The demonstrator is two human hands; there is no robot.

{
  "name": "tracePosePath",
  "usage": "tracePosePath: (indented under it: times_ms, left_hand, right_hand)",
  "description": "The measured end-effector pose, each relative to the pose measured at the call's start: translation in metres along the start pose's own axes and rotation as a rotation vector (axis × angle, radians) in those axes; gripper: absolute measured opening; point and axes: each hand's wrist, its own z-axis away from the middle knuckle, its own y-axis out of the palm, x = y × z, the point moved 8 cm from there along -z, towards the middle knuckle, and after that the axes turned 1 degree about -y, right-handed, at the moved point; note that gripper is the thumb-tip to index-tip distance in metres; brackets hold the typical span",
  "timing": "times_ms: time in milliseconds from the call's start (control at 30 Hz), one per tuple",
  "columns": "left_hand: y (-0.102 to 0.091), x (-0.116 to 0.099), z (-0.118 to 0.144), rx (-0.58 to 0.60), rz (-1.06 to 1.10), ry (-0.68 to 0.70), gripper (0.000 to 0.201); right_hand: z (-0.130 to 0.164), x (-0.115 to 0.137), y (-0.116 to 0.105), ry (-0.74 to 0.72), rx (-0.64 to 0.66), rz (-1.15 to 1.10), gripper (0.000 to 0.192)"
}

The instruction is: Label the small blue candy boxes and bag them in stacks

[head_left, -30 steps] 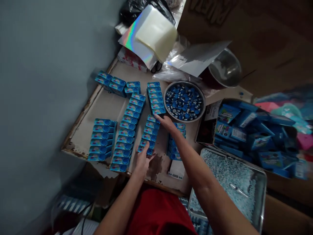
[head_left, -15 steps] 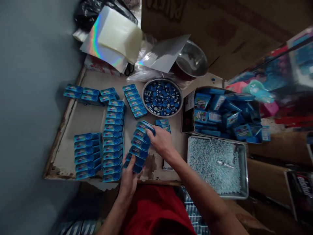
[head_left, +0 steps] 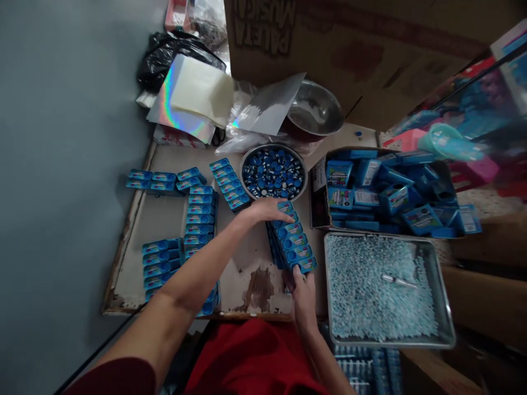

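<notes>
A short row of small blue boxes (head_left: 293,244) lies on the worn board (head_left: 164,219), just left of the metal tray. My left hand (head_left: 263,211) reaches across and presses on the row's far end. At the near end, by the board's front edge, my right hand (head_left: 303,291) pushes against the last box. The row is held between both hands. More rows of the same blue boxes (head_left: 200,214) lie to the left, partly hidden by my left arm.
A round metal bowl (head_left: 244,164) of blue caps stands behind the row. A metal tray (head_left: 447,307) of pale blue pellets and a carton (head_left: 317,192) of blue packs are on the right. Holographic sheets (head_left: 181,109), an empty steel bowl (head_left: 315,109) and a big cardboard box (head_left: 349,49) stand behind.
The row of blue boxes has moved from the board's middle to the right, beside the tray. My left arm now reaches to the far end and my right hand is at the near end.
</notes>
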Motion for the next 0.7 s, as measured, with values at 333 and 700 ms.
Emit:
tracePosePath:
  times_ms: [333, 700]
  left_hand:
    - [0.05, 0.142, 0.112, -0.995, 1.107, -0.422, 0.046]
    - [0.069, 0.182, 0.038, -0.783, 2.241, -0.428, 0.058]
  right_hand:
    - [0.021, 0.126, 0.116, -0.354, 0.812, 0.722, 0.03]
    - [-0.156, 0.147, 0.502, -1.141, 0.983, 1.597, 0.039]
